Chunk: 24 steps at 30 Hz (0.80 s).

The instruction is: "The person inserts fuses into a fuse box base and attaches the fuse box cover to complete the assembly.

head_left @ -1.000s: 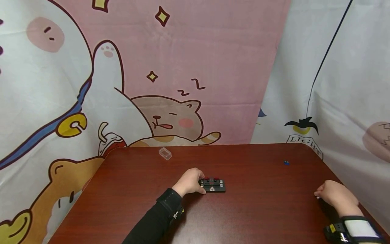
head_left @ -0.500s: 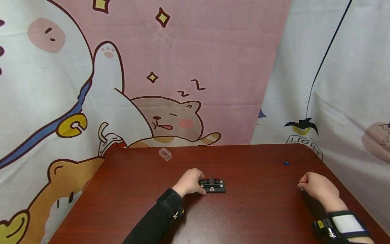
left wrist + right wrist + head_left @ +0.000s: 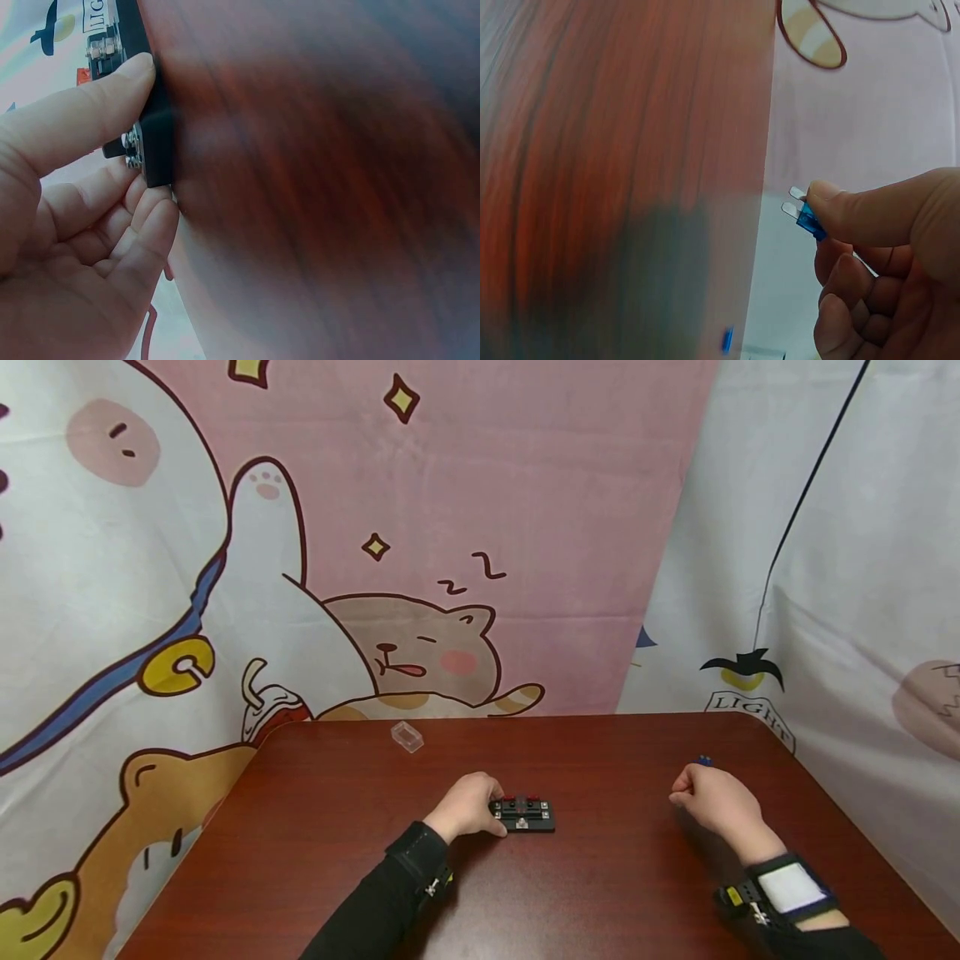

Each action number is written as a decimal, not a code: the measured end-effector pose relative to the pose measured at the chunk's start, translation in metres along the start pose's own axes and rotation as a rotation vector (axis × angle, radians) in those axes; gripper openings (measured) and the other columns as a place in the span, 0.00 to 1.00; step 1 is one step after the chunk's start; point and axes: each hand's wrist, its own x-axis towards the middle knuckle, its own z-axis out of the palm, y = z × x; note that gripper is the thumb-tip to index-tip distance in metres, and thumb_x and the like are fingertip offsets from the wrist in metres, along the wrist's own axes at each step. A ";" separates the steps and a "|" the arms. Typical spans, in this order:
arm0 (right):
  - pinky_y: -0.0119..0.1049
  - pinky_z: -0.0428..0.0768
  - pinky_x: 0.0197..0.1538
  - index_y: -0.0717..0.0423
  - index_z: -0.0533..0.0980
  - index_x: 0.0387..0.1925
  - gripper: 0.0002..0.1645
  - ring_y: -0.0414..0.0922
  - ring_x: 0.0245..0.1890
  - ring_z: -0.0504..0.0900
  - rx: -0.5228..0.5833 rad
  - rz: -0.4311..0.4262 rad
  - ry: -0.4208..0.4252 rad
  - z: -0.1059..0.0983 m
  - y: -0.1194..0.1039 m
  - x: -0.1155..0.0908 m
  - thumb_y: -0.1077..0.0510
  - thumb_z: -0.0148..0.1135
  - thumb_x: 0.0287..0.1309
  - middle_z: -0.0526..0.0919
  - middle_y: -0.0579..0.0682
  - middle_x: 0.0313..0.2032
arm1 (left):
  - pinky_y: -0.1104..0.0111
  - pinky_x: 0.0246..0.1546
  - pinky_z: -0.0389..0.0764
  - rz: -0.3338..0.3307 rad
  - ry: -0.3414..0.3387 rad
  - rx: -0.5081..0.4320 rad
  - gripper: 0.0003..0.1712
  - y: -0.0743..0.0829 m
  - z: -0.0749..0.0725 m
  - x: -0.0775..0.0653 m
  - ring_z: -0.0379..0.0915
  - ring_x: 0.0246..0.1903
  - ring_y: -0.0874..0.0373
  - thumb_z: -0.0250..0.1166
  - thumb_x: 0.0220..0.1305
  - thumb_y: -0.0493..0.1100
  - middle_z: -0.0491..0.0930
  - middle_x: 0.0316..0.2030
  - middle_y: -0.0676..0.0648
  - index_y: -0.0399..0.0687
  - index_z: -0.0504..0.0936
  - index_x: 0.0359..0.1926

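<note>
A black fuse block (image 3: 528,816) with metal screw terminals and red parts along its back lies mid-table. My left hand (image 3: 467,808) grips its left end. In the left wrist view, the thumb (image 3: 135,71) lies on the edge of the block (image 3: 159,142), with curled fingers at its near end. My right hand (image 3: 718,802) is over the right part of the table, apart from the block. Between its thumb and forefinger it pinches a blue blade fuse (image 3: 808,221), whose two bare metal prongs point away from the fingertips. The head view hides this fuse.
Just behind my right hand, another small blue piece (image 3: 704,761) lies on the brown table (image 3: 600,877). A small clear plastic box (image 3: 407,737) sits near the table's far edge, left of centre. A printed cloth (image 3: 525,485) hangs behind the table.
My right hand has moved left and slightly forward from the table's right edge, pinching the fuse; it now partly covers the small blue piece. My left hand and the fuse block have stayed put.
</note>
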 end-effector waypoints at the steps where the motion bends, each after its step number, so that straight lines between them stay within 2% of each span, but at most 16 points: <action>1: 0.39 0.70 0.26 0.56 0.75 0.30 0.10 0.45 0.24 0.72 -0.001 -0.015 0.006 0.003 -0.005 0.001 0.58 0.70 0.57 0.76 0.47 0.24 | 0.66 0.38 0.75 0.001 0.001 -0.002 0.24 0.000 0.000 0.000 0.71 0.31 0.61 0.85 0.37 0.45 0.78 0.31 0.51 0.41 0.85 0.36; 13: 0.38 0.70 0.25 0.52 0.75 0.28 0.11 0.42 0.22 0.71 0.021 -0.196 0.049 0.026 -0.058 0.013 0.59 0.73 0.54 0.75 0.44 0.23 | 0.65 0.40 0.76 0.006 -0.002 0.010 0.25 -0.001 0.000 0.001 0.72 0.33 0.59 0.85 0.38 0.45 0.79 0.32 0.50 0.40 0.86 0.38; 24: 0.37 0.73 0.28 0.50 0.76 0.28 0.12 0.40 0.23 0.71 0.038 -0.287 0.090 0.041 -0.092 0.021 0.59 0.75 0.52 0.75 0.43 0.23 | 0.65 0.41 0.75 -0.011 -0.009 0.008 0.25 -0.001 0.000 0.002 0.72 0.33 0.59 0.85 0.37 0.46 0.78 0.32 0.51 0.41 0.86 0.37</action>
